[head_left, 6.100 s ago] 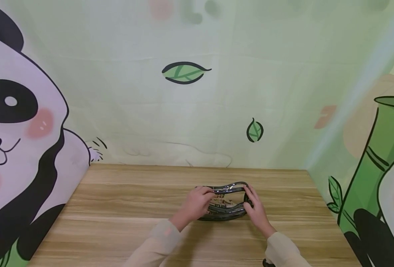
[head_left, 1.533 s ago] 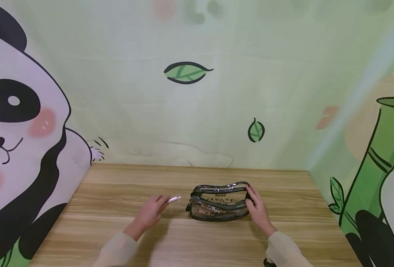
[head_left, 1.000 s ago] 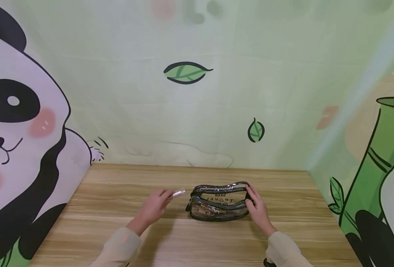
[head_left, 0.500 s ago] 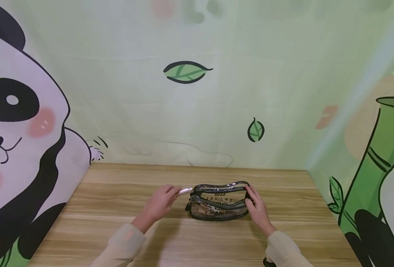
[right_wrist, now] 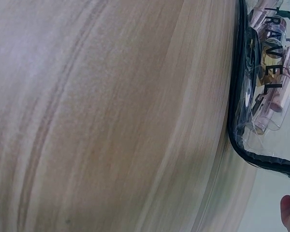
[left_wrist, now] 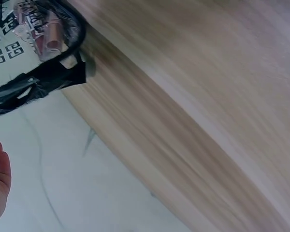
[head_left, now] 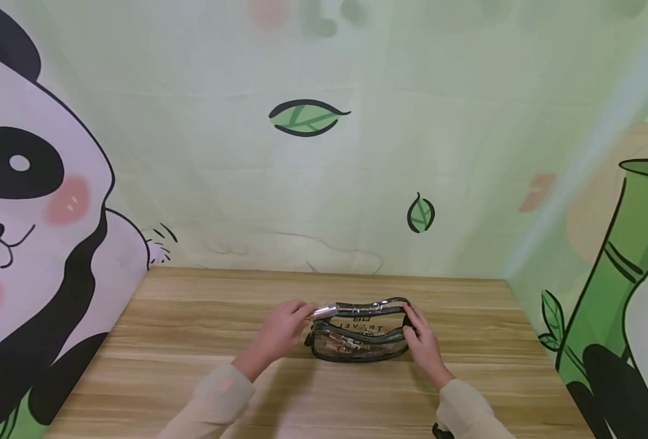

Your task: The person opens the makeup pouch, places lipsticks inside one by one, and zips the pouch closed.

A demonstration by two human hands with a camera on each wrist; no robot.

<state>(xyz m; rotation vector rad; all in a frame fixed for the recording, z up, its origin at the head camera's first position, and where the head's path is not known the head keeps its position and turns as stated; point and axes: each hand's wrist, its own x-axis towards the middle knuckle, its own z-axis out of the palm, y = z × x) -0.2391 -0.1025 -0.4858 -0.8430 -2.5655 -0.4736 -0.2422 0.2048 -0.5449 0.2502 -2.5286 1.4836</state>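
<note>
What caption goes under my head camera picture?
A left hand holds a shiny pinkish tube by an open, clear plastic, black-edged pouch; the right hand holds its right end.

Even, soft light; faint shadow on table (head_left: 192,323); glints on pouch (head_left: 357,347); wrist views blurry.

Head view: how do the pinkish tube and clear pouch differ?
Size: the tube is small and slim; the pouch is far larger.
Look: the tube is shiny pinkish-silver; the pouch is see-through with black trim and lettering.
Pose: the tube is held up in the left hand's grip; the pouch rests on the table, its right end in the right hand's grip.
Shared: both are held and glossy.
</note>
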